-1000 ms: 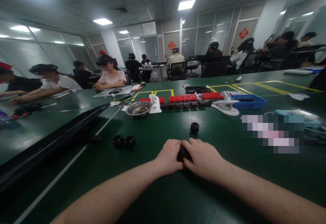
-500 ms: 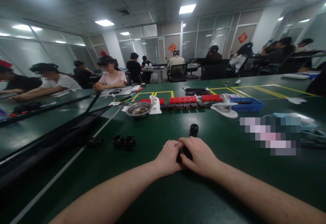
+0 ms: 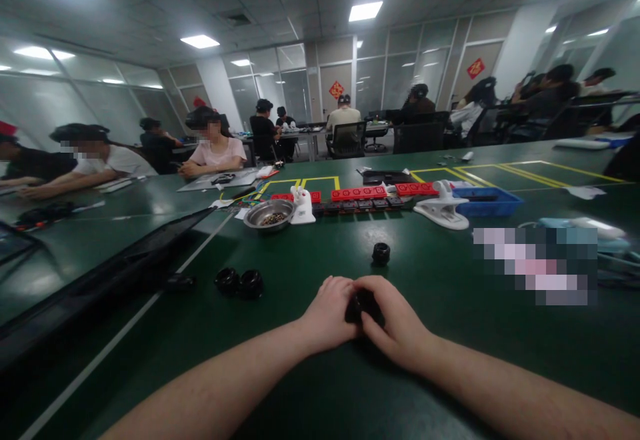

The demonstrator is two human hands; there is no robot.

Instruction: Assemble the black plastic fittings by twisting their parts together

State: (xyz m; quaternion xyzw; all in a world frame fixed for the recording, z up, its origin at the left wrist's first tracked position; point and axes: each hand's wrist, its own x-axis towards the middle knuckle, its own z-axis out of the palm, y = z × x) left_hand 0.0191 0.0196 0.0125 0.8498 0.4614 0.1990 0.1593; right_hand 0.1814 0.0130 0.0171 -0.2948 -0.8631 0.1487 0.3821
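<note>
Between my two hands, just above the green table, is a black round part (image 3: 359, 307), partly covered by fingers. My left hand (image 3: 330, 307) wraps its left side. My right hand (image 3: 397, 323) curls round the right side, thumb toward me and fingers over the top, meeting the left fingertips. Straight beyond the hands stands a similar black ring-shaped part (image 3: 381, 254) with a hollow top. Two more such parts, a black ring (image 3: 227, 281) and another black ring (image 3: 251, 284), sit side by side to the left.
A metal bowl (image 3: 269, 216) of small pieces stands beside a white clamp stand (image 3: 302, 207). Red bins (image 3: 359, 193) line the middle, with a white clip (image 3: 442, 207) and blue tray (image 3: 493, 203) to the right. A long black panel (image 3: 125, 260) lies left. Several people sit beyond.
My right fingers have shifted over the black part, so more of it and of the ring beyond shows. The view has moved slightly; a dark bar at the left has swung away.
</note>
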